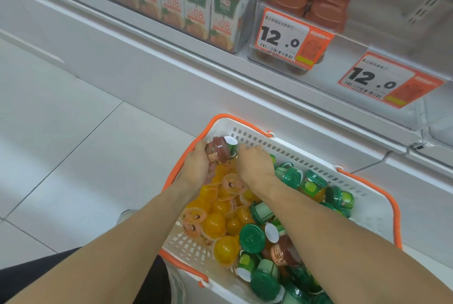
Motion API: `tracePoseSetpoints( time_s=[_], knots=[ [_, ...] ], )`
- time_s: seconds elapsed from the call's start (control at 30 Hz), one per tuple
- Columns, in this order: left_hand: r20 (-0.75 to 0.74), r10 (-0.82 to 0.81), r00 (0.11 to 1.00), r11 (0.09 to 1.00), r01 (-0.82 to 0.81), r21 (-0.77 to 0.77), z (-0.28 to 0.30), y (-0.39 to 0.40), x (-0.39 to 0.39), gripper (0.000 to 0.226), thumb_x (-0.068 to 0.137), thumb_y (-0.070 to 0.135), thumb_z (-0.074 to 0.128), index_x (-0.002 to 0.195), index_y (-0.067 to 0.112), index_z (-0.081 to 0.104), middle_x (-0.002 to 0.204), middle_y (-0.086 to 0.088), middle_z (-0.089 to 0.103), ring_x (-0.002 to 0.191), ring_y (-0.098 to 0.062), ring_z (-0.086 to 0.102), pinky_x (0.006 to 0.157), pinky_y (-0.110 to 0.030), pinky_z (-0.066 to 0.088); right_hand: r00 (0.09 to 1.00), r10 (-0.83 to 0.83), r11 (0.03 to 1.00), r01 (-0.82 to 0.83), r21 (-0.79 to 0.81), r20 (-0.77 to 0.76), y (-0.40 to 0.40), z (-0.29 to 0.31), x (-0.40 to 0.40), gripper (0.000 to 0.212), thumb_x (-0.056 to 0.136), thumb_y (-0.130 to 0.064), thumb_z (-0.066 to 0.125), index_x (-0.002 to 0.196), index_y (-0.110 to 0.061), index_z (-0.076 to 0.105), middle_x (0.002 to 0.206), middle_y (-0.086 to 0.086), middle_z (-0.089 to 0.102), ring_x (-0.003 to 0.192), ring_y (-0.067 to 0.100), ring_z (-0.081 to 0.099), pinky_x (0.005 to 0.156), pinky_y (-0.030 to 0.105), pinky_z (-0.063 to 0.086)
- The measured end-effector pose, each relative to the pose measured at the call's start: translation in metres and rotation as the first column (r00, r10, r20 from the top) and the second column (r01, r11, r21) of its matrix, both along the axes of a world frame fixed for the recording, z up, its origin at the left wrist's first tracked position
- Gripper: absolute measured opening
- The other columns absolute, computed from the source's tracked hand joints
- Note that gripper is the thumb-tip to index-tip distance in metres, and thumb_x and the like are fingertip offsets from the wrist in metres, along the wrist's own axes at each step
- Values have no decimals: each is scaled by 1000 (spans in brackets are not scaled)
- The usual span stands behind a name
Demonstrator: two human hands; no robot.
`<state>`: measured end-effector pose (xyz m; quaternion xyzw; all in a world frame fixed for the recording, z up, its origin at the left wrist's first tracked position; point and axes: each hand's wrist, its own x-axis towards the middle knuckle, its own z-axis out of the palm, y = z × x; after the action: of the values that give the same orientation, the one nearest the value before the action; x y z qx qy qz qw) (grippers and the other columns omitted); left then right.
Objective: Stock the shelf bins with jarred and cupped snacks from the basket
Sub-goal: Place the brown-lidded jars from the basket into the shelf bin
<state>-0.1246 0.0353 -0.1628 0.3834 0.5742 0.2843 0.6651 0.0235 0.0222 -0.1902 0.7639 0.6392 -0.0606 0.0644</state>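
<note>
A white basket (375, 218) with orange handles stands on the floor below the shelf, full of yellow jelly cups (215, 224), green-lidded jars (252, 238) and a brown-lidded jar (284, 252). My left hand (198, 165) grips a brown-lidded jar (219, 151) at the basket's far left corner, and a green jar with a white base (231, 144) lies against it. My right hand (256, 166) reaches down beside them with its fingers curled into the pile; what they hold is hidden. A clear shelf bin (313, 2) above holds brown-lidded jars.
Juice cartons (198, 4) fill the shelf to the left of the bin. Price tags reading 12.0 (286, 38) hang on the shelf front, and a second one (382, 80) marks a clear bin on the right. White floor tiles (61, 132) lie to the left.
</note>
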Motion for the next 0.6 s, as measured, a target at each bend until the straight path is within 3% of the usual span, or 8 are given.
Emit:
tracePoseSetpoints(
  time_s=[0.17,0.23,0.3,0.4,0.5,0.6],
  knots=[
    [178,-144,973,957,183,-224,22,-6,-7,55,101,45,27,76,11,63,59,-8,48,52,-19,44,53,-29,35,919,-119,987,150,54,-376,-8,22,23,17,91,-21,63,106,-22,70,103,1,73,95,22,67,86,37,56],
    [272,-166,948,919,249,-307,32,-10,-11,47,99,46,35,87,11,64,66,-8,56,56,-24,51,57,-30,42,818,-142,966,238,103,-558,-10,41,31,13,88,-26,70,100,-24,73,99,-3,75,94,17,69,84,32,56],
    [372,-170,913,879,311,-362,45,-12,-17,39,95,42,45,95,7,62,74,-12,62,59,-30,58,52,-28,50,678,-133,955,282,88,-723,-13,69,38,14,86,-24,75,99,-23,71,98,0,76,89,14,71,78,26,56],
    [513,-201,835,828,425,-367,76,-11,-22,39,84,32,48,88,-4,65,87,-24,64,52,-32,62,39,-26,52,510,-86,965,255,55,-856,-17,123,49,19,87,-16,75,105,-19,70,103,7,76,83,17,71,82,35,60],
    [506,-365,782,785,551,-284,115,-10,-15,42,79,29,47,94,-7,64,85,-25,64,45,-30,59,38,-26,48,326,9,984,163,66,-945,-28,182,57,24,89,0,69,111,-9,68,107,18,73,81,23,71,80,34,61],
    [365,-601,711,705,686,-176,154,-11,-1,54,86,40,43,112,3,71,81,-18,65,47,-28,60,43,-25,34,278,147,979,99,181,-949,-44,231,64,27,86,9,69,109,-5,67,105,19,72,90,22,70,85,34,60]
  ],
)
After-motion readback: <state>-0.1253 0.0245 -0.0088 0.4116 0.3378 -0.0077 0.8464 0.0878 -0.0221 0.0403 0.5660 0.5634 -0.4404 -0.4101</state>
